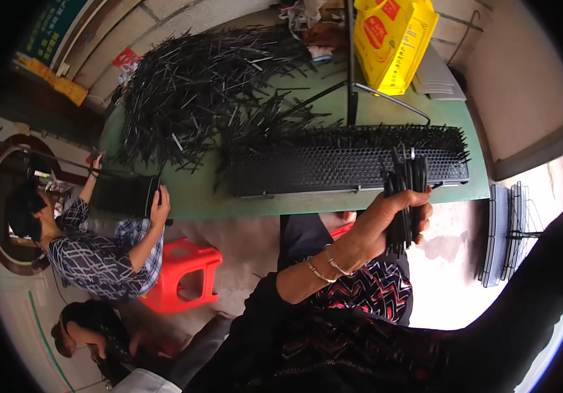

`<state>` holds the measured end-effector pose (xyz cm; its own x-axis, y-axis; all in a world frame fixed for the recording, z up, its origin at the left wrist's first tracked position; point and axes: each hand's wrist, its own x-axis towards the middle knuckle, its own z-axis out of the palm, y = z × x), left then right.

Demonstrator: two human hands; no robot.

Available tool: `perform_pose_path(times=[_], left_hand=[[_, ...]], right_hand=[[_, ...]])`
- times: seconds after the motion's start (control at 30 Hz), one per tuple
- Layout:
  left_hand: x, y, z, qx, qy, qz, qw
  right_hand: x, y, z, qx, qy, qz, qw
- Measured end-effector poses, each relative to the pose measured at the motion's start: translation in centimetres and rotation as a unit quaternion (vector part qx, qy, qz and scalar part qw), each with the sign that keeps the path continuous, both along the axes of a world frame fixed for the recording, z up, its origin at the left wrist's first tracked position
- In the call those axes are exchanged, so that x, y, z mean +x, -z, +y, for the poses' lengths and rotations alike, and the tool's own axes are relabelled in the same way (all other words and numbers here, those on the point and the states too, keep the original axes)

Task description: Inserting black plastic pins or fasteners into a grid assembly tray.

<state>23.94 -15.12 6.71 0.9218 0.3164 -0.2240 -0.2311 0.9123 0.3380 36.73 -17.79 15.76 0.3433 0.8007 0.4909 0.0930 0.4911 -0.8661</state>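
My left hand (404, 213), with bracelets at its wrist, is closed round an upright bundle of thin black sticks (399, 230) in front of the table's near edge. Just behind it lies a long black mesh-sided tray (308, 171), its top bristling with more black sticks (366, 137). My right arm (524, 275), in a black sleeve, reaches out to the right edge of the picture; the hand itself is out of sight.
Loose black sticks (196, 85) heap on the green table (255, 208). A metal stand (351, 98) and yellow bag (389, 46) are behind the tray. Mesh racks (499, 236) stand at right. At left, a person (105, 255) handles a dark tray near a red stool (186, 272).
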Motion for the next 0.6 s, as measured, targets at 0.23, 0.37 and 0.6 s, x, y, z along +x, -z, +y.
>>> perform_pose_path(times=[0.23,0.37,0.6], left_hand=[[0.1,0.4,-0.1,-0.002,-0.008,-0.014,1.0],[-0.1,0.5,-0.1,-0.002,0.006,-0.013,1.0],[-0.5,-0.4,-0.2,0.025,-0.015,-0.022,0.999]], right_hand=[[-1.2,0.2,2.1,-0.007,-0.029,-0.012,0.999],[-1.5,0.0,3.4,0.008,-0.027,-0.024,0.999],[-1.8,0.2,4.3,0.017,-0.013,-0.037,0.999]])
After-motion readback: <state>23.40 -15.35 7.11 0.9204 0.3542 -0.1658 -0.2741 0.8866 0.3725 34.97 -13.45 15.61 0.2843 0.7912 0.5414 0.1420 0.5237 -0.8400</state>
